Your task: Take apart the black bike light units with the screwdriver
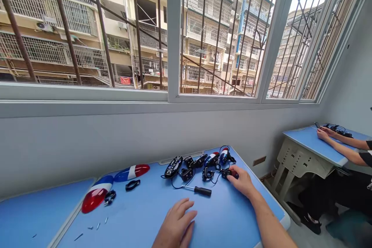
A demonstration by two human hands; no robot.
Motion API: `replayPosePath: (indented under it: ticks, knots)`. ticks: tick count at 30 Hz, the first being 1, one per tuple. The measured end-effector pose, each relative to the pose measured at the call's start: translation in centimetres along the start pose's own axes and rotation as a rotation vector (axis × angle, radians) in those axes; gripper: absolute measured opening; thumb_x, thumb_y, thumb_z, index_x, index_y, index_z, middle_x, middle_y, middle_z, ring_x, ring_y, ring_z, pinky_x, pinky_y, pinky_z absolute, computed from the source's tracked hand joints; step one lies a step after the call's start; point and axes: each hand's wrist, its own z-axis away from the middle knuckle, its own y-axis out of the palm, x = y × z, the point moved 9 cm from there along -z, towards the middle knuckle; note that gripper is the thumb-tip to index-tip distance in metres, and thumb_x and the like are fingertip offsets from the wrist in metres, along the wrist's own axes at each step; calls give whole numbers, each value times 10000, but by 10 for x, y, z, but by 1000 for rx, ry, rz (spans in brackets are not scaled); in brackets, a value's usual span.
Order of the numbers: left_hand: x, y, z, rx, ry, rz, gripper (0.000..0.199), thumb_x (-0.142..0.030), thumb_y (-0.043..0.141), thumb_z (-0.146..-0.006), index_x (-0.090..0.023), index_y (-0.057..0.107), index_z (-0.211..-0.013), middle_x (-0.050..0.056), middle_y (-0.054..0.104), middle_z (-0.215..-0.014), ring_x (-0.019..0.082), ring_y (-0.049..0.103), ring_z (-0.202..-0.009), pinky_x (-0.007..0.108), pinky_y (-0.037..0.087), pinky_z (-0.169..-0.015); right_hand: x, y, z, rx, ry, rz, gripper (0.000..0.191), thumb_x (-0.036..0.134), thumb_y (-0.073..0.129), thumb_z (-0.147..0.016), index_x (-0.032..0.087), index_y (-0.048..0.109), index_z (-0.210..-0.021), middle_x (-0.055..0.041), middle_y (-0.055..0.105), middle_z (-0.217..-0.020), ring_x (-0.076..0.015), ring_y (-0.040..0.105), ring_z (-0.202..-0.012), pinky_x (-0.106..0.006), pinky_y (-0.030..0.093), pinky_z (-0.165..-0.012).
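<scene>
Black part (pixel 225 173), perhaps wired, near screwdriver (pixel 202 191).

The screwdriver (pixel 202 191) has a black handle and a silver shaft, and the table (pixel 232 217) under it is blue. To the screwdriver's left, the near lamp cover (pixel 97 195) and the far lamp cover (pixel 132 172) are banded in blue, white and red; the ring (pixel 136 182) and clamp (pixel 109 197) are black, the screws (pixel 98 226) grey. Behind the screwdriver, a lamp (pixel 173 167) is black with pale markings. To its right, a small box (pixel 224 173) is black.
</scene>
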Motion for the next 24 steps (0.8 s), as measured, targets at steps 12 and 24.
replayPosePath:
  ticks: [12, 24]
  knots:
    - [-18, -23, -7, -186, 50, 117, 237, -162, 422, -912, -234, 647, -904, 90, 704, -1001, 262, 645, -1017, 362, 571, -827, -21, -16, -4, -132, 64, -133, 342, 371, 453, -844, 191, 720, -959, -81, 743, -934, -256, 682, -892, -354, 512, -821]
    - [-26, -25, -14, -115, 83, 175, 252, -34, 435, -829, -212, 609, -864, 79, 675, -943, 243, 636, -962, 359, 550, -802, -17, -10, -87, -68, 300, 39, 304, 389, 577, -922, 192, 628, -1148, -111, 636, -1192, -259, 604, -1095, -439, 477, -942]
